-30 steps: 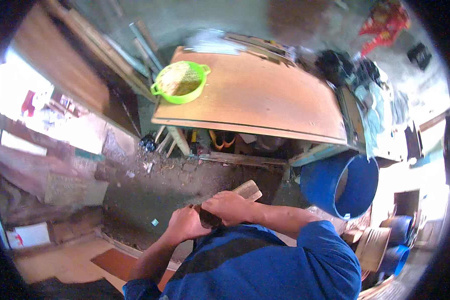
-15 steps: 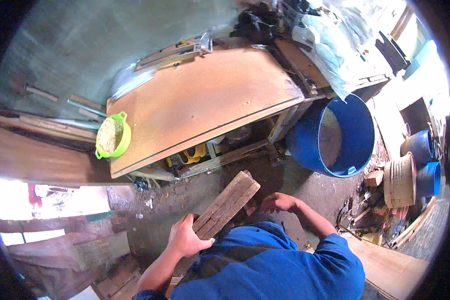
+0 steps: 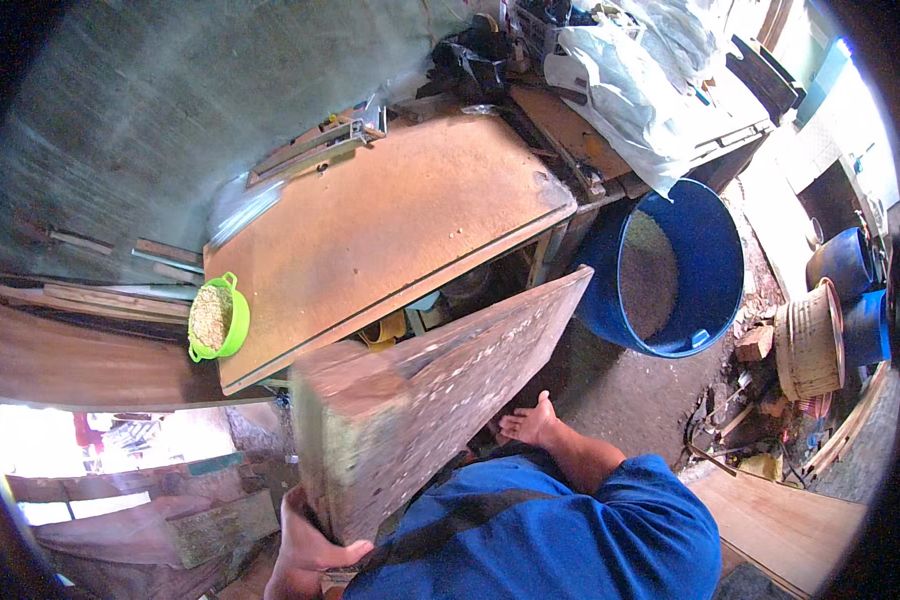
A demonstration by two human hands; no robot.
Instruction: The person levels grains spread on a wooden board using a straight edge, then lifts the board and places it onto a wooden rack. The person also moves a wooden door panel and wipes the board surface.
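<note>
My left hand (image 3: pixel 308 540) is closed round the near end of a thick, worn wooden board (image 3: pixel 440 400), with the thumb against its face. Raised close to the camera, the board slants up to the right and hides part of the workbench's front edge. Pale specks mark its broad side. Nothing is in my right hand (image 3: pixel 532 422), which is held in front of my body with its fingers apart, beside the board's lower edge and not plainly touching it.
A brown workbench (image 3: pixel 390 220) stands ahead, with a green basin (image 3: pixel 235 325) of pale grainy stuff on its left corner. A large blue barrel (image 3: pixel 710 270) stands to the right. Further right are a whitish bucket (image 3: pixel 808 340), smaller blue barrels (image 3: pixel 838 262) and scrap wood.
The board has come up and nearer the camera in my left hand, its broad side now showing. My left hand has moved lower and leftward. My right hand's fingers have spread.
</note>
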